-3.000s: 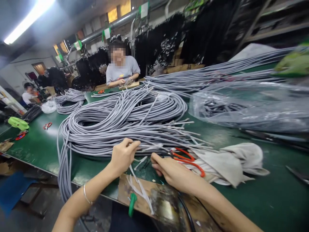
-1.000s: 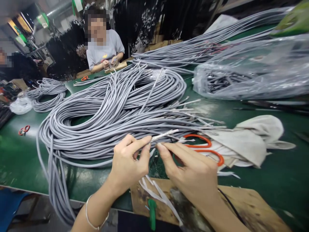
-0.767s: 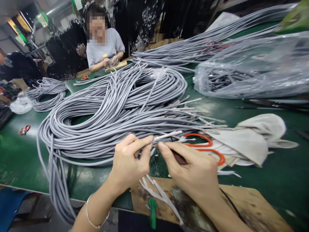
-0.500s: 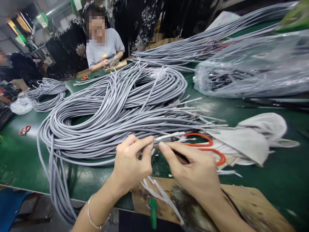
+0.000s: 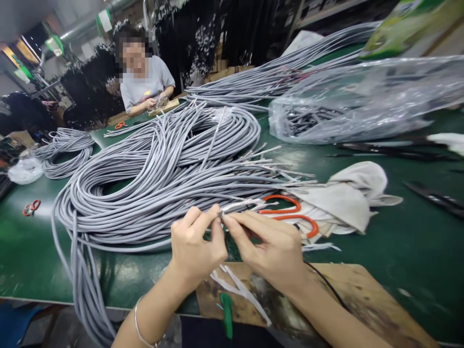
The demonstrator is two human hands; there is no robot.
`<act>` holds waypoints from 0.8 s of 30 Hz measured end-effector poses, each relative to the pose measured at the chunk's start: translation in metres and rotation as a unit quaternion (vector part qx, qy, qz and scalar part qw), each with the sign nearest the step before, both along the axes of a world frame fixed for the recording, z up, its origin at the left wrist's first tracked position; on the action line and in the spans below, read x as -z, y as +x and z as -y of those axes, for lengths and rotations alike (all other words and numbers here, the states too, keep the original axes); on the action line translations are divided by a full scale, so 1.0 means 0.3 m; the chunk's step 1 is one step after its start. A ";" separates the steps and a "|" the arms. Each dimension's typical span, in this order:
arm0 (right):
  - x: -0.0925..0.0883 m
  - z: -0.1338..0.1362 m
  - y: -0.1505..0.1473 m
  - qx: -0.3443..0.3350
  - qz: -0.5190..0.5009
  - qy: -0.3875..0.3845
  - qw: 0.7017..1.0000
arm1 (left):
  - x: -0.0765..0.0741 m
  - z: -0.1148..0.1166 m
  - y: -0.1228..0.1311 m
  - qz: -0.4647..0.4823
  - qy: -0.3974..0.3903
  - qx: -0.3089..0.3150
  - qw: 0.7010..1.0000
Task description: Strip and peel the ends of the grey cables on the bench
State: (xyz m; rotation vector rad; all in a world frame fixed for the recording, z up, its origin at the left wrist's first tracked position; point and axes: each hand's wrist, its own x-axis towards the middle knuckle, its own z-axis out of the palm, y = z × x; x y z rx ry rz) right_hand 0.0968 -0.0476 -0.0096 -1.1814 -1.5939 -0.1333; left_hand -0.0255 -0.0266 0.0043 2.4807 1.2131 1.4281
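Observation:
Thumb and forefinger of my left hand are pinched on the stripped end of a grey cable; its silvery shielding points right. My right hand is closed too, its thumb and fingertips meeting the left fingertips at the same spot. Whether anything else lies within the right fingers is hidden. Just behind the hands runs a large bundle of grey cables, with frayed pale ends at its right. Scissors with orange handles lie beyond the right hand, partly on a crumpled white cloth.
A wooden board lies under my forearms, with white strips and a green clip-like piece. A clear plastic bag of dark parts sits back right, near black tools. A co-worker works across the green table.
The view has shifted, so table items at the right appear further left. My right fingertips have come closer to the left ones; both hands stay at the cable end.

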 end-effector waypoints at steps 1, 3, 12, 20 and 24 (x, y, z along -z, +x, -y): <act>0.000 0.001 0.001 0.000 0.018 0.023 1.000 | -0.005 0.001 0.000 0.010 -0.017 0.001 1.000; 0.001 0.000 0.005 -0.001 0.046 0.055 0.997 | -0.015 0.001 -0.002 0.028 -0.056 0.000 0.998; -0.005 0.010 -0.009 0.023 -0.011 0.032 0.999 | 0.022 -0.014 -0.005 0.000 -0.031 0.000 1.000; -0.002 0.015 -0.007 0.061 0.025 0.047 0.997 | -0.003 -0.085 -0.049 0.094 -0.253 -0.062 0.961; 0.014 -0.015 0.001 0.097 0.076 0.028 0.992 | -0.010 -0.047 -0.032 0.124 -0.197 -0.019 0.972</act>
